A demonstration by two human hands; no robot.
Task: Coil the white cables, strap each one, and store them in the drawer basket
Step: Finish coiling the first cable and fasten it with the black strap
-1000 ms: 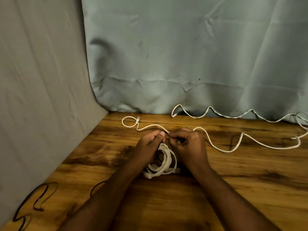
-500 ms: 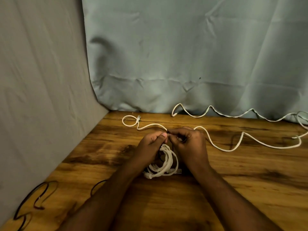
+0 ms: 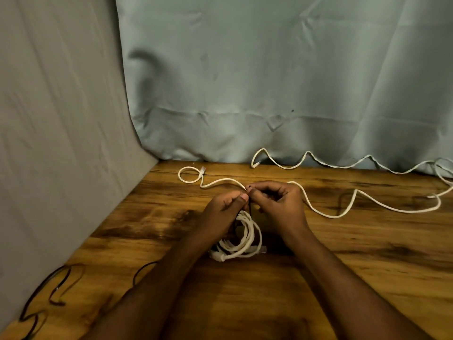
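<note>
A coiled white cable [image 3: 241, 239] stands on edge on the wooden table [image 3: 343, 278], its lower loops and plug ends touching the wood. My left hand [image 3: 221, 213] grips the top of the coil. My right hand [image 3: 275, 202] pinches a thin black strap [image 3: 249, 204] that runs down over the coil's top, fingertips close to my left thumb. A second white cable [image 3: 326, 214] lies loose in waves across the table behind my hands, one end looped at the far left. A third white cable [image 3: 343, 166] snakes along the curtain's foot.
Grey-blue curtain [image 3: 269, 82] hangs behind the table and a grey cloth wall [image 3: 49, 143] closes the left side. Thin black straps [image 3: 49, 293] lie near the table's front left corner. No drawer basket is in view.
My right hand has lifted a little, pulling the black strap up above the coil. The coil and my left hand stay almost where they were.
</note>
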